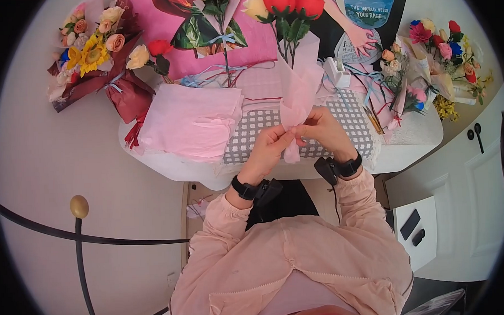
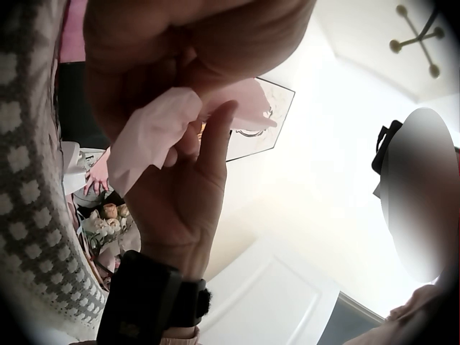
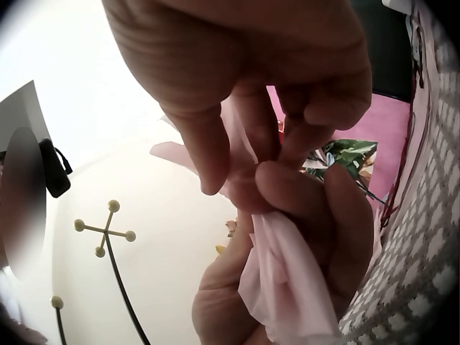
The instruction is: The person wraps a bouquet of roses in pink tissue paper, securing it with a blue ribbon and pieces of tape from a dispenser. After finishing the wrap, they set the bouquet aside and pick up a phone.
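Observation:
A bouquet of red roses (image 1: 294, 3) and a cream rose stands upright in front of me, its stems wrapped in pink paper (image 1: 297, 95). At the paper's gathered neck, my left hand (image 1: 269, 150) grips the wrap with curled fingers, the thumb pressed on its front. My right hand (image 1: 326, 131) pinches the same neck from the other side, fingertips against those of the left. The paper's loose tail (image 3: 284, 287) hangs below both hands in the right wrist view. In the left wrist view, the right hand (image 2: 180, 205) shows behind this tail.
A stack of pink paper sheets (image 1: 189, 121) lies left on a grey checked cloth (image 1: 251, 135). Wrapped bouquets stand at left (image 1: 116, 79) and right (image 1: 437, 62). Ribbons (image 1: 205, 78), a white box-shaped object (image 1: 337, 72) and a single rose stem (image 1: 224, 53) lie behind.

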Motion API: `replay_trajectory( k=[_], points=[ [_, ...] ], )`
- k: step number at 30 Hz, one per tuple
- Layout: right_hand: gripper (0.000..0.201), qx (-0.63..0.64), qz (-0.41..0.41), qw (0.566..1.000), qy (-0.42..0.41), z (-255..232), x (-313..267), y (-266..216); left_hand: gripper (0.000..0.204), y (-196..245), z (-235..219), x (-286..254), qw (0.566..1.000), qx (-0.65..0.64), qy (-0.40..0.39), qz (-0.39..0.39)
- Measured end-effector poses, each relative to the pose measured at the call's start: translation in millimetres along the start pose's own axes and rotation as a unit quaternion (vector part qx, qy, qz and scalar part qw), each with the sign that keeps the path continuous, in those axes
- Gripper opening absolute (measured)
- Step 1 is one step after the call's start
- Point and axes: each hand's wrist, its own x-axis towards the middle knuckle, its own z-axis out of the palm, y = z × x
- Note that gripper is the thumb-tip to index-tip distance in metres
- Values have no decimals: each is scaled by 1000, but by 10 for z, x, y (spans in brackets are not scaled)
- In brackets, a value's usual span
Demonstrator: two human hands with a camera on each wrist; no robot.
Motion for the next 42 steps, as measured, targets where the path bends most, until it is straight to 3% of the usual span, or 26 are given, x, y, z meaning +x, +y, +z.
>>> replay_trajectory(
  k=[7,10,13,16,22,27,30,37,42],
  points=[
    [18,36,-15,999,-6,8,28,58,24,-78,-79,9,1000,-25,3,-1],
    [22,-115,-89,988,52,116,-18,6,23,-84,-101,36,999,-37,17,15],
    [23,-166,-122,975,86,208,-57,84,22,-98,-115,51,999,-29,23,22],
    [21,-23,-7,998,63,128,-74,142,23,-12,-99,22,1000,-7,-5,9],
    [16,14,3,1000,23,65,-72,150,24,22,-106,9,999,-13,-45,-3],
    [14,36,1,999,39,61,-83,197,27,-88,-193,48,993,-57,-102,-11],
    [14,46,0,998,50,128,-113,108,28,-101,-262,45,984,-91,-136,-75],
    [12,77,8,996,43,96,-81,170,29,-147,-254,60,981,-128,-130,-62],
    [12,51,32,996,59,117,-59,-125,27,-94,-292,135,986,-108,-93,-82]
  ],
)
